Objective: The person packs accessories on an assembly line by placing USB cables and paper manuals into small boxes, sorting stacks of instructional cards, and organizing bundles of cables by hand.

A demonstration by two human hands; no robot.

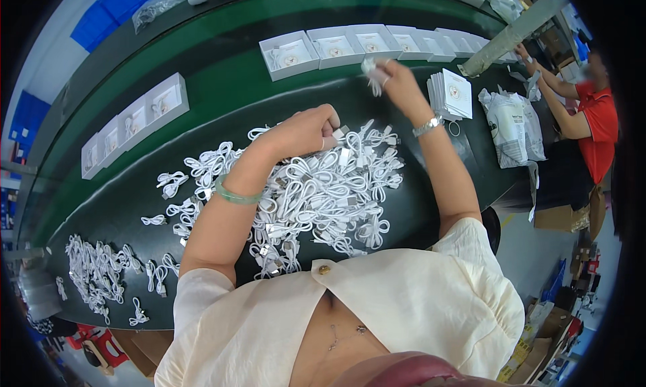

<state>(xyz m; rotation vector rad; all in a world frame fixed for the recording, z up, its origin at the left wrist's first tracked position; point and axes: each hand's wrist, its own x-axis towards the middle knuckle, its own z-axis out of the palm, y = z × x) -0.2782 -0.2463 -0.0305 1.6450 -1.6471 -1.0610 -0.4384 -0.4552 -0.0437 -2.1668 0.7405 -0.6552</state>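
A large heap of coiled white USB cables (316, 192) lies on the dark table in front of me. My left hand (311, 128) is over the far side of this heap, its fingers closed on a USB cable whose plug (341, 132) sticks out past the fingertips. Farther right and higher, my right hand (397, 84) pinches another bundled USB cable (373, 76). It hangs just in front of a row of open white boxes (336, 52) on the green conveyor belt. The box farthest left in that row has a white cable in it; others show a printed white insert.
More open boxes (134, 124) with cables stand on the belt at left. A smaller cable pile (95, 272) lies near the table's left end. To the right are a stack of white cards (449, 94), a white plastic bag (513, 128), a slanted post (515, 33) and a person in red (595, 118).
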